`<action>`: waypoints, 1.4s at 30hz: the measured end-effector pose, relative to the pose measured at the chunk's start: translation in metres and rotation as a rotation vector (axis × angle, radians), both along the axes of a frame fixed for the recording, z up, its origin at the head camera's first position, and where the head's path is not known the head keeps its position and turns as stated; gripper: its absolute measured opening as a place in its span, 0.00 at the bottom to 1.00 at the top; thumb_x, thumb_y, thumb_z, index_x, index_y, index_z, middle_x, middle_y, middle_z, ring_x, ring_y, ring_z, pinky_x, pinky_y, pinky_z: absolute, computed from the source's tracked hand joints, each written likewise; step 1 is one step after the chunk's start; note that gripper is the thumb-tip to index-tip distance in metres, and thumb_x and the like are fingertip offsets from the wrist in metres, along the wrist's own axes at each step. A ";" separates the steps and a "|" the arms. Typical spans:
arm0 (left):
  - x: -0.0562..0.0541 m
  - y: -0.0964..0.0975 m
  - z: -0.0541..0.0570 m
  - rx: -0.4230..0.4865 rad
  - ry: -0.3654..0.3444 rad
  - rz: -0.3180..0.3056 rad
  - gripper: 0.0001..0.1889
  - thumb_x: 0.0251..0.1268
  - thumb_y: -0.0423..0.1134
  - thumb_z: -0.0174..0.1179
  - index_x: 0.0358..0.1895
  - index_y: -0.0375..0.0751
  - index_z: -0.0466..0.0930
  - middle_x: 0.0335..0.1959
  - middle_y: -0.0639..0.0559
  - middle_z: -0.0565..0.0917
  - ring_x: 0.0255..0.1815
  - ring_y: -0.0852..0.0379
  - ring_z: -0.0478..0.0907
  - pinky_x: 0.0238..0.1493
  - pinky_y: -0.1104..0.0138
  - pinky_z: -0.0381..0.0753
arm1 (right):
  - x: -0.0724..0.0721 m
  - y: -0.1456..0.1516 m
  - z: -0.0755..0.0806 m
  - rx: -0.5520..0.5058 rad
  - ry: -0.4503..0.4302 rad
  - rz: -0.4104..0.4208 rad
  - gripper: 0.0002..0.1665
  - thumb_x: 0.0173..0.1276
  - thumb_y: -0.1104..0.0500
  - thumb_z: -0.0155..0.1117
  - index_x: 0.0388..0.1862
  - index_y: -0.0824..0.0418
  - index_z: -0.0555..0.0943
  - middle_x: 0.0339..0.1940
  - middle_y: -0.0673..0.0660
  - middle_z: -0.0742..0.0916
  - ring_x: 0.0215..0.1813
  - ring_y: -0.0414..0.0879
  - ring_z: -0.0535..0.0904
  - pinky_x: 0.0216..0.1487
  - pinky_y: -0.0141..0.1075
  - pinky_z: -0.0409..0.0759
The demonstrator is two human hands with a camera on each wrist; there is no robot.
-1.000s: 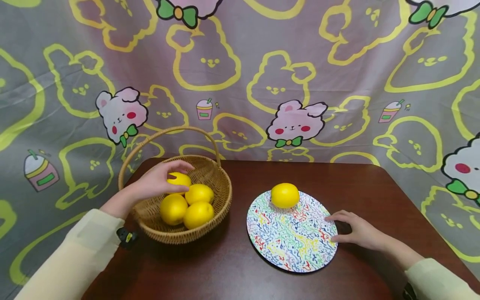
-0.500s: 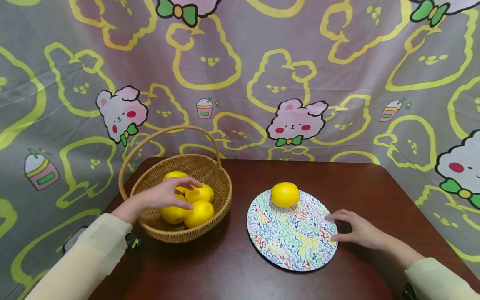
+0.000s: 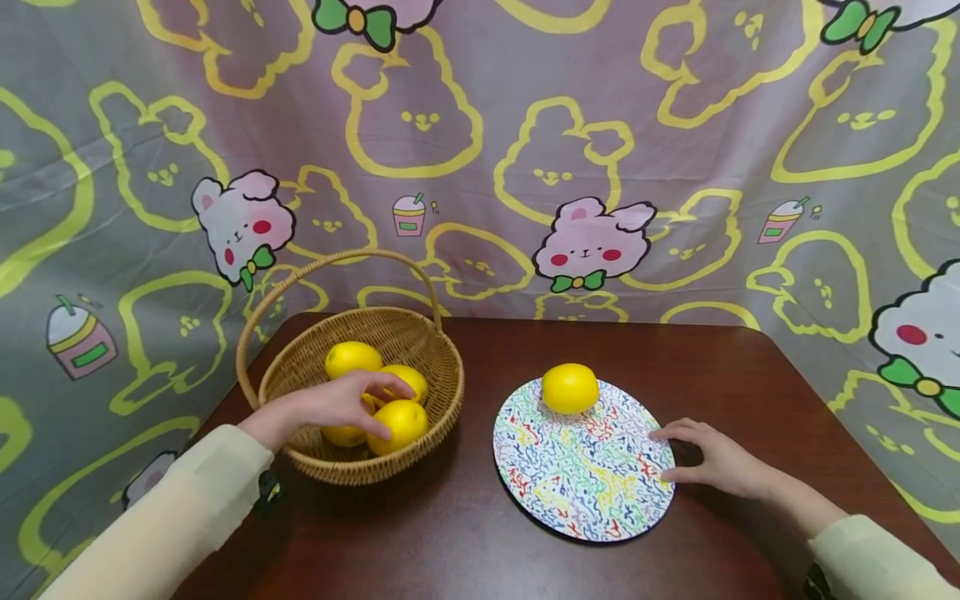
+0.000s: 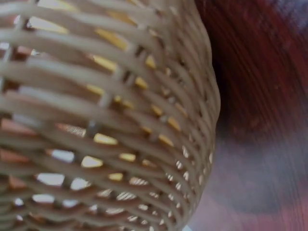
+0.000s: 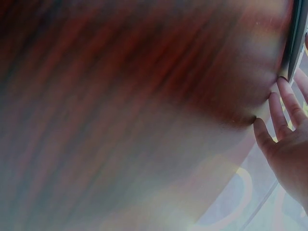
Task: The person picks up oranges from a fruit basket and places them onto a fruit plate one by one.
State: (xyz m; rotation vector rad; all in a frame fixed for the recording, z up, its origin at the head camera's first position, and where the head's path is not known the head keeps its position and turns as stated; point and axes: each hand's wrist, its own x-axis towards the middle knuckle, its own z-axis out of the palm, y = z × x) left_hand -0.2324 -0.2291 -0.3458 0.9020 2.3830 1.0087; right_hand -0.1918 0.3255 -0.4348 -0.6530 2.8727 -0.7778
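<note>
In the head view my left hand (image 3: 339, 403) reaches into a wicker basket (image 3: 438, 417). Its thumb and bent fingers spread around the upper left side of the front right lemon (image 3: 408, 428), not visibly closed on it. Beside that lie the back lemon (image 3: 352, 357), the right lemon (image 3: 416, 380) and a mostly covered front left lemon (image 3: 342, 436). Another lemon (image 3: 570, 389) sits on the far part of a round, squiggle-patterned board (image 3: 585, 475). My right hand (image 3: 708, 458) touches this board's right rim with thumb and fingertips apart. The left wrist view shows only basket weave (image 4: 96, 96) and table.
A brown wooden table (image 3: 480, 542) carries the basket at left and the board at right. The basket's tall handle (image 3: 352, 254) arches above it. Behind and at both sides hangs a cartoon-print curtain (image 3: 480, 150). Bare tabletop separates basket and board.
My left hand has moved down and slightly right, from the back lemon to the front right one, uncovering the back lemon. The right hand and the board have stayed put.
</note>
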 end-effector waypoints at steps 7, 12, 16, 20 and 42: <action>-0.003 0.006 0.002 -0.085 -0.011 -0.030 0.32 0.51 0.39 0.73 0.62 0.39 0.74 0.60 0.45 0.76 0.60 0.45 0.70 0.54 0.51 0.73 | 0.001 0.000 0.002 -0.011 -0.003 -0.003 0.34 0.52 0.42 0.76 0.56 0.54 0.81 0.51 0.55 0.80 0.53 0.56 0.74 0.52 0.59 0.73; -0.003 0.008 0.004 -0.118 -0.029 -0.046 0.34 0.49 0.38 0.74 0.64 0.40 0.73 0.61 0.46 0.76 0.59 0.47 0.70 0.56 0.50 0.70 | 0.001 0.001 0.002 -0.022 -0.004 0.003 0.33 0.53 0.43 0.76 0.57 0.54 0.81 0.51 0.55 0.80 0.52 0.55 0.74 0.52 0.58 0.74; -0.001 0.009 0.003 -0.141 -0.020 -0.076 0.37 0.48 0.37 0.74 0.65 0.38 0.72 0.63 0.47 0.75 0.57 0.48 0.70 0.59 0.50 0.67 | 0.001 0.001 0.002 -0.019 -0.006 0.005 0.34 0.53 0.43 0.76 0.57 0.54 0.81 0.51 0.55 0.80 0.53 0.55 0.73 0.52 0.58 0.74; 0.003 0.012 0.003 -0.176 0.003 -0.097 0.38 0.45 0.39 0.75 0.65 0.41 0.73 0.61 0.50 0.75 0.54 0.50 0.70 0.57 0.52 0.67 | 0.000 0.001 0.001 -0.010 -0.012 0.005 0.33 0.53 0.42 0.76 0.57 0.53 0.81 0.52 0.55 0.80 0.53 0.56 0.73 0.52 0.59 0.74; 0.002 0.015 0.003 -0.254 0.129 -0.093 0.36 0.41 0.35 0.75 0.62 0.45 0.75 0.53 0.52 0.76 0.44 0.54 0.71 0.47 0.59 0.71 | 0.001 0.001 -0.001 -0.015 -0.010 0.005 0.34 0.53 0.42 0.76 0.57 0.53 0.80 0.52 0.55 0.80 0.53 0.57 0.73 0.52 0.59 0.74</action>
